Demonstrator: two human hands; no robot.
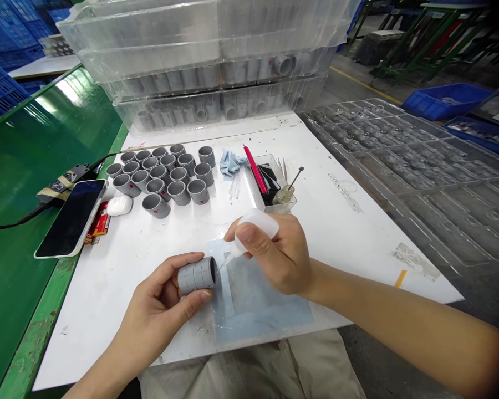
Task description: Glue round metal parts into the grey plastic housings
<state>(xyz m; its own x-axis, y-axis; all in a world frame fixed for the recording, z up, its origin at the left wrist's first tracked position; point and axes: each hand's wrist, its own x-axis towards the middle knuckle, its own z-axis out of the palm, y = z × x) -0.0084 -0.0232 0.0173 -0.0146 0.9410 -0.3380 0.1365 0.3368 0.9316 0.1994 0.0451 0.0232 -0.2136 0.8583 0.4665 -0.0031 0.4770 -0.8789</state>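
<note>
My left hand is closed around a short grey plastic sleeve, held on its side with its open end facing right. My right hand grips a small white squeeze bottle, tilted so its thin nozzle points down-left at the sleeve's open end. Both hands hover over a bluish transparent sheet on the white board. A cluster of several more grey sleeves stands upright at the board's far left.
A clear box with a red pen, tweezers and a small bottle sits behind my right hand, a blue cloth beside it. A phone, white earbud case and cable lie left. Stacked clear trays stand behind, empty trays right.
</note>
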